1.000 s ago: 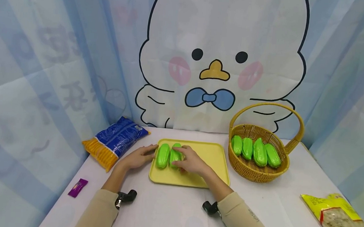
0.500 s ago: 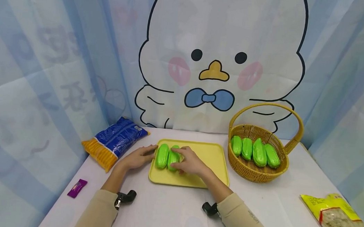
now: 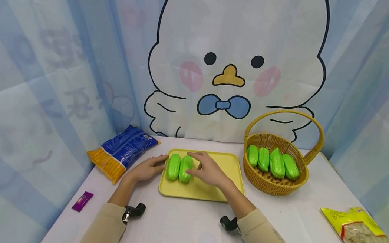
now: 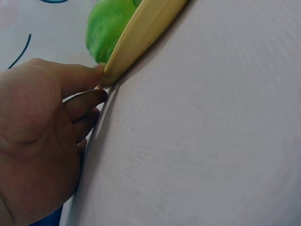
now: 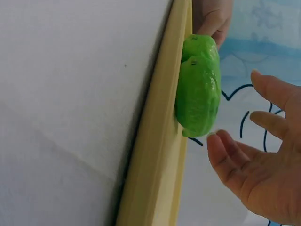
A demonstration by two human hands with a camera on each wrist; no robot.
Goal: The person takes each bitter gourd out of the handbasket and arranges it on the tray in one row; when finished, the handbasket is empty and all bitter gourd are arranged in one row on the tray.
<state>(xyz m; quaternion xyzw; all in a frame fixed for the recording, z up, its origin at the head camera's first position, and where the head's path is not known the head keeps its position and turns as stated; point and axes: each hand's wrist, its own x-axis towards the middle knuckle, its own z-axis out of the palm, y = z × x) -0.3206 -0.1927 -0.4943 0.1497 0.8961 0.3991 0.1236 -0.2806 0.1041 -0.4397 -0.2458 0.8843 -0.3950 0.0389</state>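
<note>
Two glossy green cucumber-shaped vegetables lie side by side on the left part of a yellow tray (image 3: 230, 166), the left vegetable (image 3: 173, 167) near the rim and the right vegetable (image 3: 185, 170) close beside it. My left hand (image 3: 146, 169) rests at the tray's left edge, its fingertips against the rim in the left wrist view, where the hand (image 4: 37, 117) shows its palm side. Just right of the second vegetable, my right hand (image 3: 209, 170) is spread with nothing in it. The right wrist view shows a gap between that hand (image 5: 263, 160) and the vegetable (image 5: 200, 94).
A wicker basket (image 3: 267, 185) with several similar green vegetables stands at the back right. A blue and orange bag (image 3: 124, 152) lies back left, a small purple packet (image 3: 82, 201) front left, and a yellow clear-fronted bag (image 3: 364, 236) front right. A cartoon-printed curtain (image 3: 227, 127) hangs behind.
The right vegetable shifted slightly left, closer to the other, while my right hand held it. The right hand has since released it and drawn away to the right. My left hand stays put.
</note>
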